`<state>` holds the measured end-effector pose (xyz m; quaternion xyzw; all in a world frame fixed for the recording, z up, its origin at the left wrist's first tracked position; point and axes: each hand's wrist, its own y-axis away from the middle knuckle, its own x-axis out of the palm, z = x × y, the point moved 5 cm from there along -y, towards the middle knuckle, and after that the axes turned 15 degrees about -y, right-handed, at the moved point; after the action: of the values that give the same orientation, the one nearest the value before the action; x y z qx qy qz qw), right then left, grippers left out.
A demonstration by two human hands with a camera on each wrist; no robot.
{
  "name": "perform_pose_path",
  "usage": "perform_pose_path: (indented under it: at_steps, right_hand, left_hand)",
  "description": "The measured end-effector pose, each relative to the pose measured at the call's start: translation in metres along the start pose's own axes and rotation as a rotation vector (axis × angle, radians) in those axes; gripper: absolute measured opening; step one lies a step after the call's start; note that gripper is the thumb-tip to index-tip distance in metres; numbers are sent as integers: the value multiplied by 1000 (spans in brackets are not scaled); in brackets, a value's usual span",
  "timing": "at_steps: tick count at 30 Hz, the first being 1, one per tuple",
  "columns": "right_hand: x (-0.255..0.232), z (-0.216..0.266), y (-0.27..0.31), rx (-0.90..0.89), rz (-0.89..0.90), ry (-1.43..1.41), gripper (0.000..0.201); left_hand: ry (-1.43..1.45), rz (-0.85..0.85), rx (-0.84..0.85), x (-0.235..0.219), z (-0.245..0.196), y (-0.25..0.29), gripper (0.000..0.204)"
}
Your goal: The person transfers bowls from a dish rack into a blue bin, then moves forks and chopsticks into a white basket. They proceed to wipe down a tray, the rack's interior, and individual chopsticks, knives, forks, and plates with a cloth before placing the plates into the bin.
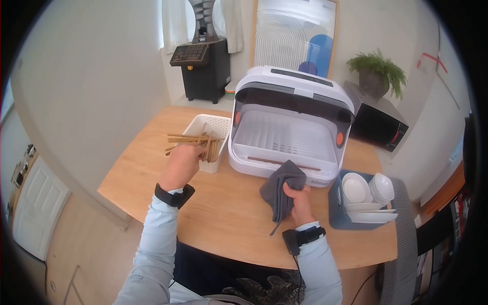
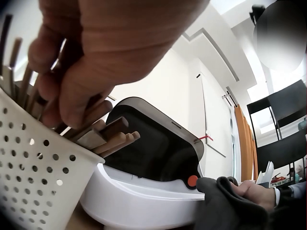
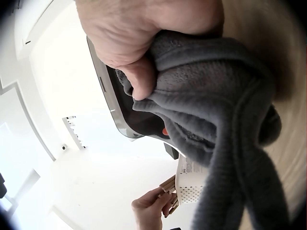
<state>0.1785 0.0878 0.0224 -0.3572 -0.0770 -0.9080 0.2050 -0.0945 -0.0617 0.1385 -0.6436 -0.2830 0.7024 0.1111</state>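
My left hand [image 1: 182, 163] is over the white perforated basket [image 1: 221, 123], its curled fingers pinching among the wooden chopsticks [image 1: 213, 147]. In the left wrist view several chopstick ends [image 2: 115, 139] stick out past the basket's rim, and the fingertips are partly hidden among them. My right hand [image 1: 300, 203] grips a bunched dark grey cloth [image 1: 278, 190], which hangs down in front of the white countertop dish cabinet [image 1: 244, 161]. The cabinet's dark see-through lid is raised, showing a slotted white rack [image 1: 284, 133]. Along its front ledge lies a brown stick [image 1: 269, 161].
A blue-grey bin [image 1: 351, 221] with white bowls [image 1: 356, 188] and plates [image 1: 373, 217] stands at the table's right edge. Behind are a black machine [image 1: 206, 71], a microwave [image 1: 378, 122] and a potted fern [image 1: 376, 71]. The wooden table [image 1: 213, 203] ends just before my body.
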Motion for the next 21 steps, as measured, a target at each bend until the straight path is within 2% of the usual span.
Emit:
perform_pose_path:
  at_steps: [4, 7, 10, 13, 16, 17, 21]
  right_hand:
    - [-1, 3, -2, -9, 27, -16, 25]
    - [-2, 1, -3, 2, 35, -54, 27]
    - [-2, 0, -3, 35, 51, -122, 26]
    - [-2, 0, -3, 72, 94, -201, 26]
    - [-7, -2, -7, 95, 142, -296, 35]
    - [-7, -2, -6, 102, 159, -285, 42]
    - [-3, 0, -3, 153, 180, -428, 45]
  left_hand:
    - [45, -219, -52, 2, 5, 2, 20]
    - [149, -482, -139, -14, 11, 6, 12]
    - [338, -649, -265, -33, 12, 14, 9]
    - [477, -774, -347, -56, -5, 23, 7]
    - [604, -848, -361, -70, -23, 31, 9]
    - [712, -829, -363, -71, -30, 30, 11]
    - [1248, -504, -334, -27, -73, 12, 12]
